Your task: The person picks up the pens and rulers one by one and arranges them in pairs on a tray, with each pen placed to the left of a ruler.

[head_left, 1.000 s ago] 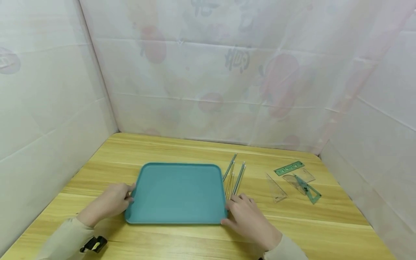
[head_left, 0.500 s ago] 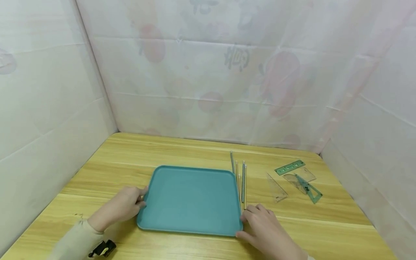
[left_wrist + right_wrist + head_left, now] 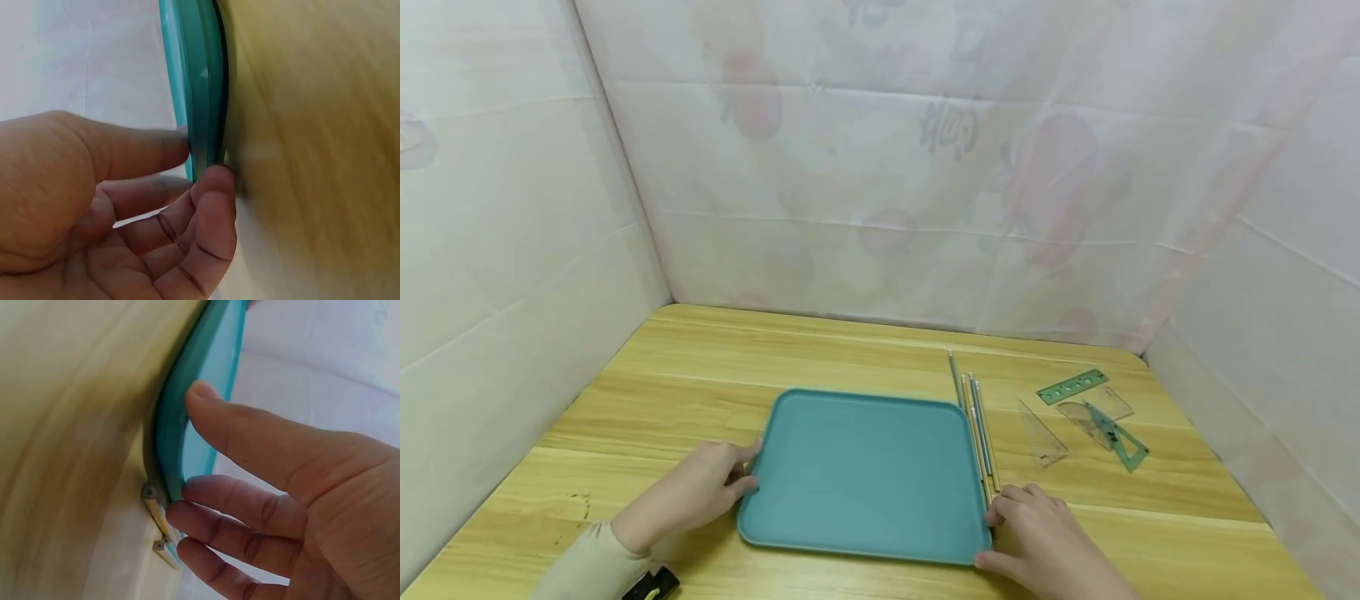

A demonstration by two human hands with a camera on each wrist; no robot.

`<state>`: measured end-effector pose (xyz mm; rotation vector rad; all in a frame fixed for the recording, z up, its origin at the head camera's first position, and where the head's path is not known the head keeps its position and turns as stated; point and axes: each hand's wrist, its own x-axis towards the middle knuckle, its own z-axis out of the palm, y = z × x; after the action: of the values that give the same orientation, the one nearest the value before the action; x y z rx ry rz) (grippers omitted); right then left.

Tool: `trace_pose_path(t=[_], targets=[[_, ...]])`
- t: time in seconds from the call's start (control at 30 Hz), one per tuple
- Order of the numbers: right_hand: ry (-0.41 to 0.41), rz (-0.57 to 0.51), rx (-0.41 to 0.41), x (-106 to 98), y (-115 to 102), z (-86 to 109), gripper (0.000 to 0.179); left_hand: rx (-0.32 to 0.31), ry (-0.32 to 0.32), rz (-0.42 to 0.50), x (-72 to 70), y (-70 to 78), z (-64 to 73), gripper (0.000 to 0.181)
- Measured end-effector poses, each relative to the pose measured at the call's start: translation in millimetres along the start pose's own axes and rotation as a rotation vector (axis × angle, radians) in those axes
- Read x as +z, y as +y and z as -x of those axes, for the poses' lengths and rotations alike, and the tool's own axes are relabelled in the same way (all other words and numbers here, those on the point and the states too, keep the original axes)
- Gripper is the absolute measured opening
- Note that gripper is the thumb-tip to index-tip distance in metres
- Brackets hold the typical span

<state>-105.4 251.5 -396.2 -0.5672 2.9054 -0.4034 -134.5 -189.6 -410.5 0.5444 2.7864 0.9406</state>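
Note:
A teal rectangular tray [image 3: 868,479] lies on the wooden table, slightly turned, its inside bare. At its left edge my left hand [image 3: 703,487] grips the rim; the left wrist view shows the thumb [image 3: 147,152] on the rim and curled fingers against its lower side. My right hand [image 3: 1045,533] holds the near right corner, thumb [image 3: 219,419] and fingertips on the outer wall. Several unsharpened pencils [image 3: 983,433], gold and blue-green, lie along the tray's right side, their near ends close to my right fingers. Whether the fingers touch them, I cannot tell.
Right of the pencils lie a clear set square [image 3: 1040,437], a green stencil ruler [image 3: 1072,387], a green set square [image 3: 1123,442] and a clear protractor [image 3: 1084,423] overlapping it. Pale printed curtains [image 3: 880,167] enclose the table's back and sides.
Both hands have slid the tray rightward and toward me, turning it slightly clockwise. The pencils beside it have shifted right and now lie more closely together. The drawing tools have stayed put.

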Motion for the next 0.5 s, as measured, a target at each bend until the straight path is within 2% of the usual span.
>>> trace_pose_path(t=[0.1,0.23,0.33,0.43,0.5], targets=[[-0.003,-0.003,0.007,-1.5,3.9,2.1,0.041,0.088,-0.01,-0.022,-2.7,-6.3,2.0,0.065],[-0.002,-0.003,-0.005,-1.8,8.4,4.1,0.06,0.168,-0.037,-0.096,-10.2,-14.1,8.9,0.09],[-0.003,0.002,-0.034,-1.1,11.6,3.3,0.077,0.174,-0.085,-0.105,-14.3,-17.7,14.2,0.112],[-0.004,0.006,-0.057,-0.5,14.1,1.3,0.085,0.165,-0.124,-0.075,-15.6,-18.9,16.5,0.124],[-0.003,0.0,-0.062,0.1,15.6,0.4,0.088,0.157,-0.129,-0.072,-15.5,-19.5,16.3,0.127]])
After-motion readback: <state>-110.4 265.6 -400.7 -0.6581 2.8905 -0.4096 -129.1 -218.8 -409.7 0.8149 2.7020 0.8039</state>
